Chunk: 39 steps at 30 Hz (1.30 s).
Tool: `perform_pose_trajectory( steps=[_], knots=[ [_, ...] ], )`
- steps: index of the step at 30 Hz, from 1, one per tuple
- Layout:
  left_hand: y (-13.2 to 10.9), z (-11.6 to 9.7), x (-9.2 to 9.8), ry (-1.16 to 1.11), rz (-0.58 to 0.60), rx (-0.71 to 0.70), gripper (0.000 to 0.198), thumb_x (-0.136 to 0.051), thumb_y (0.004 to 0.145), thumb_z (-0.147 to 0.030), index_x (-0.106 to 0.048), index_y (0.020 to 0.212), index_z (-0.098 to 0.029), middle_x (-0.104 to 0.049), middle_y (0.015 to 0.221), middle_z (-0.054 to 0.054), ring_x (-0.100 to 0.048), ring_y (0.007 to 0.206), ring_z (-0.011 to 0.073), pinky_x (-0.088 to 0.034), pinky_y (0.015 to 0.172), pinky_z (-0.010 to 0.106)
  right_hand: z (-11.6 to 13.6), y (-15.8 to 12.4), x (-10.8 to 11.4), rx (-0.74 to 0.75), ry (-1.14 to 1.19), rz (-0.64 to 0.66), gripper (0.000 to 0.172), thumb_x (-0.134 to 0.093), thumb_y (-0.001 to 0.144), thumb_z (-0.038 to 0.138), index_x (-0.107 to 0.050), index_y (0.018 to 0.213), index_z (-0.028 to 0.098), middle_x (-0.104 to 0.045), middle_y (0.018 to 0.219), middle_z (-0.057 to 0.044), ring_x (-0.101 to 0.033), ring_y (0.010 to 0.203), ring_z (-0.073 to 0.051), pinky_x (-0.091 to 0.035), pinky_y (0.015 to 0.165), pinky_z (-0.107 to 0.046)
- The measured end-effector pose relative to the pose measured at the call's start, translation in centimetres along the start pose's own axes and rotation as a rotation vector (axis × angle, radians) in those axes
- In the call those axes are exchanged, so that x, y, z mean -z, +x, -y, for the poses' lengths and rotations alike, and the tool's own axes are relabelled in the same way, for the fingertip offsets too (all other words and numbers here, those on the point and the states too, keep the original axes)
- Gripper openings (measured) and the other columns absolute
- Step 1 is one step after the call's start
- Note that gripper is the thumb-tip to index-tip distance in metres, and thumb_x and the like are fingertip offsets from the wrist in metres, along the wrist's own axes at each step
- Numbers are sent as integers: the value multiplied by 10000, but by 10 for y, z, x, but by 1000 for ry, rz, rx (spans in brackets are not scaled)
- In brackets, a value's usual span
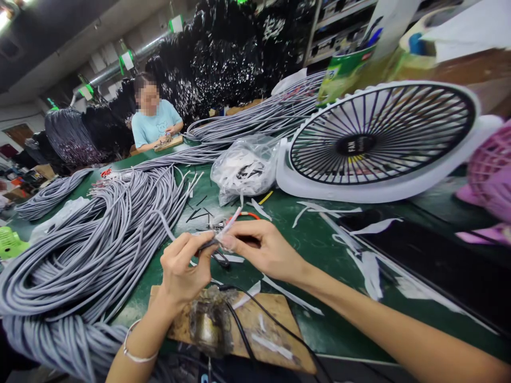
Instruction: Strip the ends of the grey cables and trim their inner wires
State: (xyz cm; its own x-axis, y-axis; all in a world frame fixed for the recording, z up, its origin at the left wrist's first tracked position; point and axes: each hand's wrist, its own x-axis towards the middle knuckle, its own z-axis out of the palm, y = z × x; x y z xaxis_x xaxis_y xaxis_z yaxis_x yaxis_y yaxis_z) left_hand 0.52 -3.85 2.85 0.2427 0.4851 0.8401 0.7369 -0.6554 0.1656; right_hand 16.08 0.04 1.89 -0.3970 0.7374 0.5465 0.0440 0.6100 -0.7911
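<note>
My left hand [186, 266] is closed, thumb and fingers pinching the end of a grey cable [163, 222] near a small dark piece [209, 243]. My right hand [269, 247] meets it at the fingertips, closed on a white strip [232, 219] that sticks up beside the cable end. The fingers partly hide where strip and cable touch. Below both hands lies a wooden board [275, 319], with a tape-wrapped metal device [210, 324] and black cords on it.
Large coils of grey cable [99, 239] fill the left side. A clear bag of white strips [247, 167] and a white fan [379, 143] stand ahead. Loose white strips [371, 274] lie on the green table [319, 255]. A co-worker [155, 119] sits across.
</note>
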Motion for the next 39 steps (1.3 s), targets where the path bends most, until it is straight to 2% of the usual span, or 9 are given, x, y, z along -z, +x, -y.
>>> perform_pose_trajectory(
  steps=[6, 13, 16, 19, 22, 29, 33, 36, 39],
  knots=[
    [-1, -3, 0, -15, -44, 53, 139, -609, 734, -81, -574, 845, -157, -631, 643, -12, -549, 498, 69, -454, 487, 159, 6, 3, -1, -100, 203, -11, 454, -540, 755, 545, -583, 565, 135, -538, 534, -9, -452, 480, -89, -363, 435, -202],
    [0, -4, 0, -57, -16, 10, 170, -580, 737, -29, -578, 843, -161, -636, 661, -12, -535, 515, 65, -440, 501, 154, 3, 2, -2, -69, 247, -33, 388, -548, 776, 481, -582, 578, 150, -550, 543, -5, -478, 495, -98, -384, 453, -209],
    [-1, -2, 1, -64, -10, -15, 200, -557, 744, -6, -599, 870, -156, -628, 681, -6, -527, 535, 60, -428, 515, 151, 8, -4, -3, 65, 99, -53, 308, -513, 829, 335, -579, 588, 155, -520, 517, 7, -443, 468, -86, -354, 433, -202],
    [-3, 2, 0, -2, 0, -27, 227, -515, 763, 1, -624, 881, -159, -549, 625, -19, -466, 493, 54, -389, 478, 155, 19, -12, -1, 310, -66, -61, 235, -506, 825, 191, -570, 602, 162, -493, 486, 20, -406, 452, -77, -333, 442, -204],
    [-5, 7, -2, 66, 23, -33, 270, -464, 760, 18, -634, 854, -170, -449, 618, -25, -416, 485, 56, -344, 453, 162, 25, -16, 5, 412, -31, -49, 190, -511, 817, 163, -565, 635, 171, -501, 494, 23, -420, 464, -77, -341, 464, -206],
    [-4, 10, -1, -72, 22, -76, 209, -429, 699, 28, -481, 661, -171, -421, 665, -17, -382, 520, 61, -291, 458, 175, 2, -4, 6, -86, 311, -518, 323, -658, 685, 260, -389, 523, 184, -320, 484, 77, -275, 433, -49, -240, 400, -188],
    [-4, 5, -1, -326, 7, 98, 313, -525, 733, -37, -297, 567, -171, -394, 587, -43, -356, 510, 58, -294, 478, 177, -4, 1, -5, -239, 443, -398, 213, -670, 584, 188, -469, 655, 188, -397, 577, 71, -329, 471, -45, -272, 418, -171],
    [-6, 3, -2, -646, 72, 409, 383, -581, 763, -188, -242, 584, -188, -373, 560, -56, -348, 486, 54, -309, 455, 172, -2, 0, -9, -284, 569, -163, 405, -685, 542, 188, -535, 918, 202, -529, 756, 25, -461, 567, -65, -356, 471, -172],
    [-6, 1, -4, -900, 148, 679, 431, -655, 707, -343, -258, 626, -198, -383, 585, -71, -312, 427, 26, -272, 373, 144, 2, 0, -7, -260, 650, -21, 506, -711, 523, 231, -559, 1006, 207, -596, 889, -20, -537, 671, -97, -428, 550, -199]
  ],
)
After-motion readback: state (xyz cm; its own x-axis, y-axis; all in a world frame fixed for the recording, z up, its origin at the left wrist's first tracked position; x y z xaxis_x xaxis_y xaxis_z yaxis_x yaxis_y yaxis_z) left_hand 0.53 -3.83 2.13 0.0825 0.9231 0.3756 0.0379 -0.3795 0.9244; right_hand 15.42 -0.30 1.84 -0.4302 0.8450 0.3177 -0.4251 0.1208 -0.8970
